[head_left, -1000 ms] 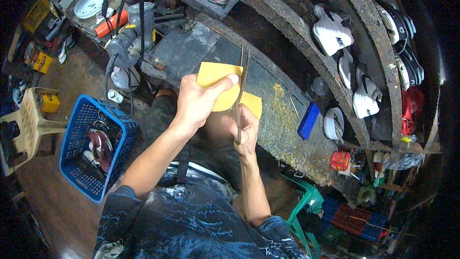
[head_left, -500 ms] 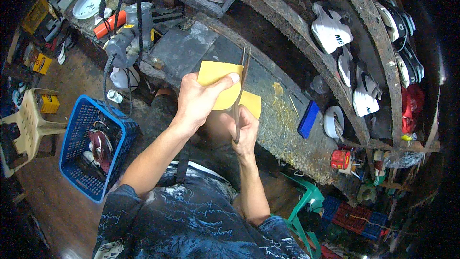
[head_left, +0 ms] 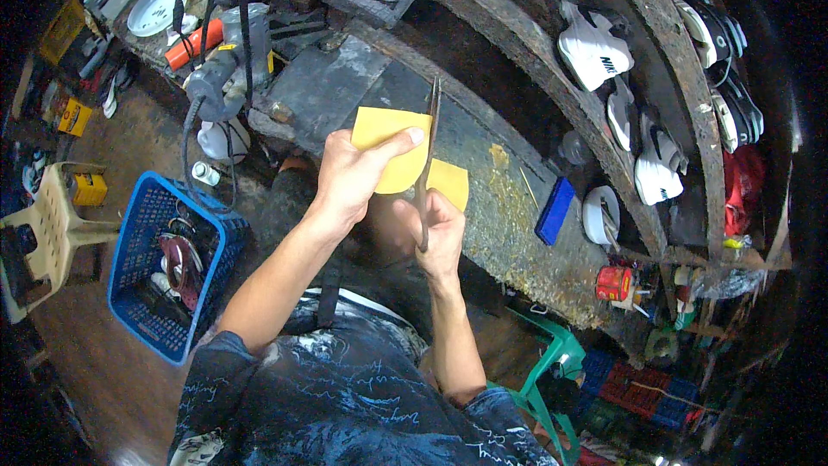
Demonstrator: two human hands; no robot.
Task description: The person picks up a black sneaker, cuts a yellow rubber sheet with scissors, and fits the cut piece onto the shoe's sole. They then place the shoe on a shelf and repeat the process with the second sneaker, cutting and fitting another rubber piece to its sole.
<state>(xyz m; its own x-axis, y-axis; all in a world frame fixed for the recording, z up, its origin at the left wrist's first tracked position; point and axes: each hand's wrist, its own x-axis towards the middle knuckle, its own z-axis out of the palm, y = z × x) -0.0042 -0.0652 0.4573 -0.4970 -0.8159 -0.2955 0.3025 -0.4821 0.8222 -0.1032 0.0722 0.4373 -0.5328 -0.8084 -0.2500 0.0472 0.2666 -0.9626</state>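
Observation:
My left hand (head_left: 347,174) pinches a yellow sheet (head_left: 373,124), its thumb lying flat on the upper face. The sheet's lower edge is rounded. In my right hand (head_left: 443,237) is a pair of long, dark metal scissors (head_left: 433,131), pointing away from me. Their blades run along the right edge of the sheet and look nearly together. Another yellow piece (head_left: 451,181) shows right of the blades, above my right fingers; whether it is still joined to the sheet I cannot tell. Part of the scissor handles is hidden by my fingers.
Beyond my hands runs a worn workbench (head_left: 509,242) with a blue block (head_left: 554,210) and a white bowl (head_left: 600,214). Shelves at right hold white shoes (head_left: 595,52). A blue basket (head_left: 142,293) stands at left, a green plastic chair (head_left: 556,354) at lower right.
The scissor blades have come closer together along the sheet's edge. Both hands, the sheet and the scissors have shifted very slightly left.

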